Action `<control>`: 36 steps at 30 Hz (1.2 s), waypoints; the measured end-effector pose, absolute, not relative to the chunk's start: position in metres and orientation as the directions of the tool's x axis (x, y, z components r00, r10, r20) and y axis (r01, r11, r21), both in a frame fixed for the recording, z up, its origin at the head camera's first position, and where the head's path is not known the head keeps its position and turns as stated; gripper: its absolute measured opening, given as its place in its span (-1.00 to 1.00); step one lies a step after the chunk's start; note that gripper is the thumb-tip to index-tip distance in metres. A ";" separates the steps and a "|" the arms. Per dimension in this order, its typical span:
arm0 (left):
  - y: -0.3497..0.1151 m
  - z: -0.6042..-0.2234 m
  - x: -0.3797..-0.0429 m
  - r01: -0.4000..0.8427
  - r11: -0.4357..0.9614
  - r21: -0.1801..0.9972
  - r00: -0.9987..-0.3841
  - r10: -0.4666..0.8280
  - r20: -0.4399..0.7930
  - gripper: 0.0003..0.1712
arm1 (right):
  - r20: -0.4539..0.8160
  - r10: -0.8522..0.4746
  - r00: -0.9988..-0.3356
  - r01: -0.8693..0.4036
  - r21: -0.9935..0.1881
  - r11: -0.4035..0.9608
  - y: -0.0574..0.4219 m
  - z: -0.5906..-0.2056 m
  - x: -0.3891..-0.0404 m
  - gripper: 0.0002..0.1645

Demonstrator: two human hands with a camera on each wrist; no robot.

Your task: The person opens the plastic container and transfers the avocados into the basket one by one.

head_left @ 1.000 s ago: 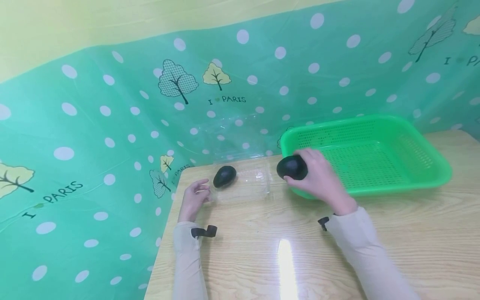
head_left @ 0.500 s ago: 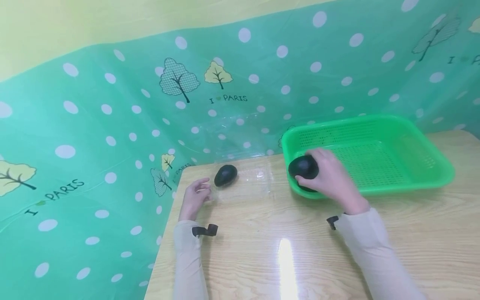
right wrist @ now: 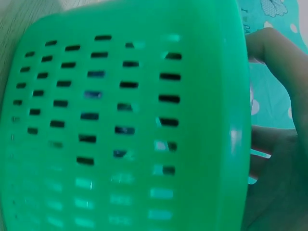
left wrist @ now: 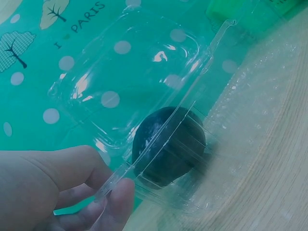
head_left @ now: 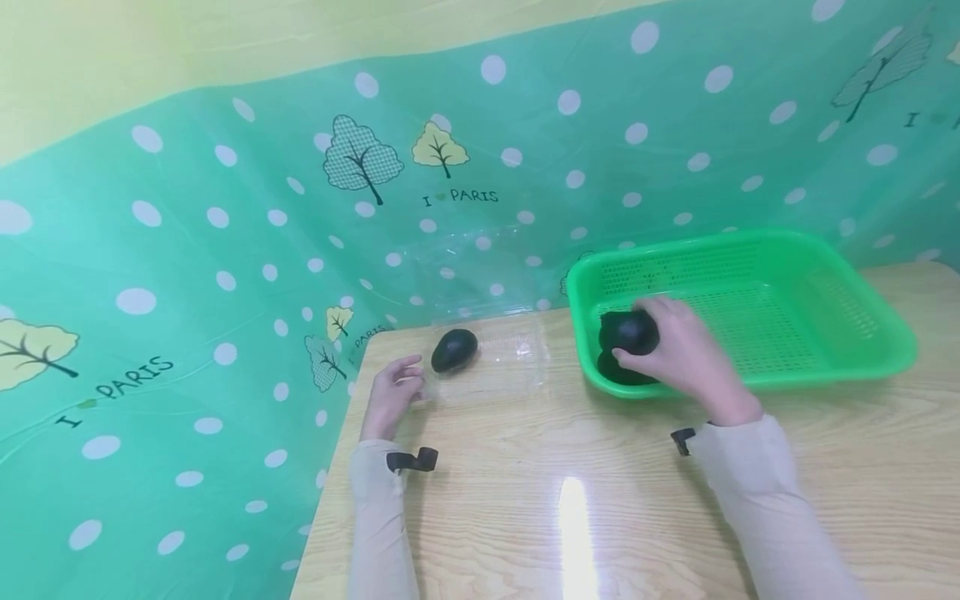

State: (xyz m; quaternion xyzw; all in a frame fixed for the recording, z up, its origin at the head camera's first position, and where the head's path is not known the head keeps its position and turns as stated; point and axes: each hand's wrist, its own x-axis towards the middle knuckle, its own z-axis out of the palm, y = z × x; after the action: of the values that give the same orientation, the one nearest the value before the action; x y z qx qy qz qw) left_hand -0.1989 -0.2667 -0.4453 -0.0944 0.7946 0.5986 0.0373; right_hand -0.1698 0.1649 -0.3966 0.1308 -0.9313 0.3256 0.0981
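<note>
My right hand (head_left: pixel 682 346) grips a dark avocado (head_left: pixel 633 332) inside the left end of a green plastic basket (head_left: pixel 847 342). Beneath that avocado is another dark shape, and I cannot tell whether it is a second fruit or shadow. In the right wrist view the perforated wall of the basket hides what the right hand (right wrist: pixel 279 120) holds. One avocado (head_left: pixel 454 350) lies at the left end of a clear plastic clamshell box (head_left: pixel 510 379) with its lid raised. My left hand (left wrist: pixel 72 187) pinches the edge of this box between thumb and fingers.
Box and basket stand side by side on a light wooden table (head_left: pixel 487 483), near its back edge. A green dotted curtain (head_left: pixel 247 333) with printed trees hangs behind and to the left. Light glares off the tabletop at the front.
My right hand has carried its avocado rightwards from the basket's left rim to inside the basket. The left hand stays at the box, and the other avocado lies where it was.
</note>
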 end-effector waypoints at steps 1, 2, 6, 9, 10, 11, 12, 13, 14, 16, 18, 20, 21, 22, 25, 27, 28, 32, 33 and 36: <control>-0.267 -0.448 -0.200 -0.190 0.269 0.944 -0.980 -0.108 -0.167 -0.39 | 0.261 -0.179 -0.949 -0.302 -0.581 0.756 0.166 -0.397 -0.170 -0.12; -0.268 -0.449 -0.200 -0.187 0.273 0.944 -0.981 -0.112 -0.162 -0.40 | 0.255 -0.177 -0.950 -0.298 -0.581 0.757 0.168 -0.397 -0.170 -0.11; -0.268 -0.452 -0.201 -0.173 0.284 0.943 -0.982 -0.122 -0.143 -0.42 | 0.231 -0.171 -0.958 -0.277 -0.582 0.764 0.172 -0.397 -0.170 -0.11; -0.266 -0.452 -0.201 -0.169 0.285 0.943 -0.983 -0.125 -0.138 -0.42 | 0.222 -0.168 -0.960 -0.269 -0.582 0.768 0.175 -0.397 -0.170 -0.10; -0.266 -0.452 -0.202 -0.169 0.283 0.944 -0.982 -0.126 -0.138 -0.43 | 0.220 -0.168 -0.961 -0.267 -0.580 0.769 0.176 -0.397 -0.170 -0.10; -0.266 -0.452 -0.202 -0.170 0.283 0.944 -0.982 -0.124 -0.140 -0.43 | 0.217 -0.167 -0.962 -0.265 -0.579 0.771 0.177 -0.397 -0.170 -0.10; -0.266 -0.452 -0.202 -0.171 0.283 0.944 -0.982 -0.122 -0.141 -0.43 | 0.214 -0.167 -0.962 -0.262 -0.578 0.772 0.178 -0.398 -0.169 -0.09; -0.266 -0.452 -0.202 -0.173 0.281 0.944 -0.982 -0.119 -0.145 -0.43 | 0.211 -0.165 -0.963 -0.259 -0.577 0.774 0.179 -0.398 -0.169 -0.09; -0.266 -0.453 -0.202 -0.176 0.277 0.944 -0.982 -0.118 -0.148 -0.43 | 0.207 -0.164 -0.965 -0.256 -0.577 0.776 0.180 -0.399 -0.169 -0.09; -0.266 -0.452 -0.202 -0.183 0.278 0.943 -0.981 -0.117 -0.156 -0.43 | 0.204 -0.161 -0.966 -0.252 -0.579 0.775 0.182 -0.400 -0.170 -0.10; -0.266 -0.449 -0.201 -0.193 0.277 0.941 -0.979 -0.116 -0.167 -0.41 | 0.201 -0.158 -0.967 -0.248 -0.584 0.773 0.183 -0.401 -0.170 -0.11; -0.265 -0.444 -0.199 -0.205 0.277 0.939 -0.977 -0.116 -0.179 -0.39 | 0.199 -0.154 -0.968 -0.244 -0.591 0.769 0.186 -0.402 -0.171 -0.11; -0.263 -0.440 -0.198 -0.208 0.280 0.937 -0.977 -0.114 -0.183 -0.39 | 0.198 -0.153 -0.968 -0.242 -0.593 0.768 0.187 -0.402 -0.171 -0.11; -0.262 -0.437 -0.196 -0.212 0.281 0.936 -0.976 -0.111 -0.187 -0.39 | 0.193 -0.152 -0.969 -0.239 -0.593 0.769 0.188 -0.402 -0.171 -0.10; -0.258 -0.427 -0.191 -0.214 0.285 0.934 -0.976 -0.102 -0.193 -0.40 | 0.187 -0.150 -0.971 -0.233 -0.594 0.770 0.191 -0.403 -0.172 -0.10; -0.256 -0.422 -0.188 -0.212 0.289 0.934 -0.977 -0.099 -0.191 -0.41 | 0.184 -0.152 -0.971 -0.232 -0.592 0.772 0.193 -0.404 -0.172 -0.10; -0.255 -0.421 -0.187 -0.213 0.290 0.933 -0.976 -0.099 -0.192 -0.41 | 0.181 -0.153 -0.972 -0.232 -0.591 0.773 0.194 -0.405 -0.172 -0.11; -0.254 -0.418 -0.184 -0.213 0.280 0.936 -0.976 -0.099 -0.192 -0.41 | 0.172 -0.156 -0.973 -0.228 -0.591 0.773 0.198 -0.407 -0.173 -0.13; -0.254 -0.419 -0.185 -0.212 0.276 0.938 -0.977 -0.097 -0.192 -0.41 | 0.167 -0.155 -0.974 -0.224 -0.593 0.774 0.199 -0.407 -0.173 -0.14; -0.254 -0.420 -0.185 -0.210 0.266 0.941 -0.977 -0.096 -0.191 -0.41 | 0.149 -0.153 -0.977 -0.212 -0.593 0.777 0.202 -0.408 -0.173 -0.15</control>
State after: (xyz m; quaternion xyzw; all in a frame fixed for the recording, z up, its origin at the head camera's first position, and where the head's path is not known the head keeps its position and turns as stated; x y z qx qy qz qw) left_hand -0.1855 -0.2540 -0.4198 -0.0964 0.7941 0.5982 0.0475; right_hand -0.1725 0.2017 -0.4080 0.0971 -0.9415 0.3195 0.0459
